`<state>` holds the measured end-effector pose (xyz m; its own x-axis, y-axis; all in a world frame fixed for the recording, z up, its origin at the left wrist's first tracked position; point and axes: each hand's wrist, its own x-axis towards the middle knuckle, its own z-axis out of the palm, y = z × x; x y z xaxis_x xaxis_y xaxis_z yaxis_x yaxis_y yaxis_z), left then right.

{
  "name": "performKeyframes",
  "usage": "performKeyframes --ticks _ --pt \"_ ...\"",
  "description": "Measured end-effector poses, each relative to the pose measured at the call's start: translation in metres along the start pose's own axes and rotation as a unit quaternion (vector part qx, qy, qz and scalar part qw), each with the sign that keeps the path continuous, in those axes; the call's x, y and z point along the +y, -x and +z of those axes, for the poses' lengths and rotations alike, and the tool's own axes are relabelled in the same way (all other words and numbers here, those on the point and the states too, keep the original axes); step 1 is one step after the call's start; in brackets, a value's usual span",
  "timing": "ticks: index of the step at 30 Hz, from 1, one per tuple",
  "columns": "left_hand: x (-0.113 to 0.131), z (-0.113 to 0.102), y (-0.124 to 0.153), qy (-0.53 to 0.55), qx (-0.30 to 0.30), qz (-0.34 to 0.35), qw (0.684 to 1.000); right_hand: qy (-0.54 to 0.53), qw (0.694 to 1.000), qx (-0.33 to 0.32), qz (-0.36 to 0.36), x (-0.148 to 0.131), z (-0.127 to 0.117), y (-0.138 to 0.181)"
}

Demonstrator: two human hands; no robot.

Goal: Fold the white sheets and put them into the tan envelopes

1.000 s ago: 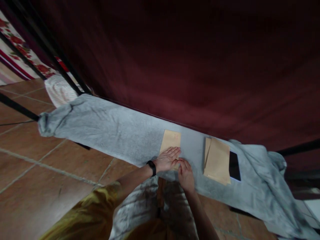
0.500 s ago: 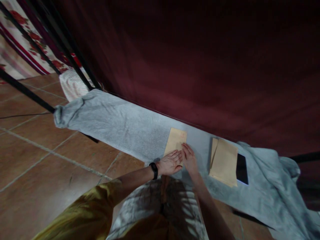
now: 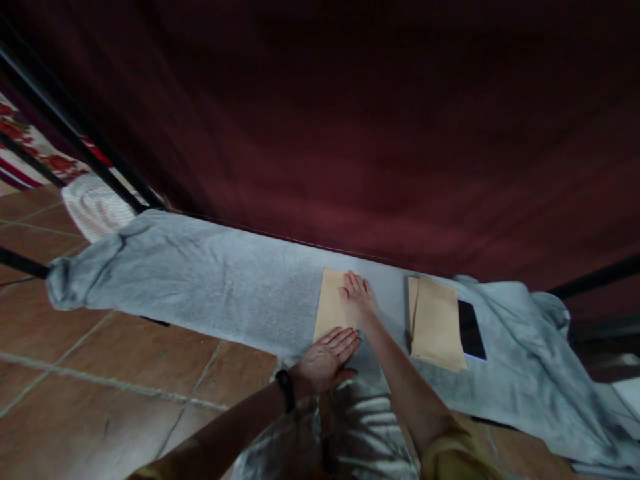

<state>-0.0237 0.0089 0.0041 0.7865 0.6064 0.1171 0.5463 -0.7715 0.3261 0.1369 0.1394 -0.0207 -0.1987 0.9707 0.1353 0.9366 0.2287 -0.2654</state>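
Observation:
A tan paper envelope [image 3: 330,303] lies flat on a grey cloth [image 3: 215,287] that covers a narrow bench. My left hand [image 3: 326,357], with a black wristband, lies flat and open on the envelope's near end. My right hand [image 3: 356,293] is stretched out flat on the envelope's far right part, fingers together and pointing away from me. Neither hand holds anything.
A stack of tan envelopes [image 3: 436,321] lies to the right on the cloth, partly over a dark phone [image 3: 471,330]. A dark red curtain [image 3: 350,133] hangs behind the bench. Black metal bars [image 3: 75,143] and terracotta floor tiles [image 3: 100,387] are at the left.
My right hand has slid from the envelope's near edge up along it to its far end. My left hand has stayed flat on the near end.

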Motion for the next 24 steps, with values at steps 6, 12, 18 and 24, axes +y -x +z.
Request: performKeyframes --ticks 6,12,18,24 --pt "-0.001 0.000 -0.001 -0.001 -0.006 0.001 1.000 0.006 1.000 -0.008 0.000 -0.004 0.001 0.009" --pt "-0.001 0.001 0.000 -0.002 0.010 0.001 1.000 0.006 0.999 -0.031 -0.034 -0.008 -0.005 0.034" --pt "0.000 0.005 0.008 0.000 0.062 0.000 0.998 0.002 0.999 -0.036 -0.034 -0.011 -0.009 0.050" --pt "0.000 0.012 0.010 -0.016 0.090 -0.008 0.996 -0.008 0.999 -0.028 -0.028 -0.015 -0.009 0.066"
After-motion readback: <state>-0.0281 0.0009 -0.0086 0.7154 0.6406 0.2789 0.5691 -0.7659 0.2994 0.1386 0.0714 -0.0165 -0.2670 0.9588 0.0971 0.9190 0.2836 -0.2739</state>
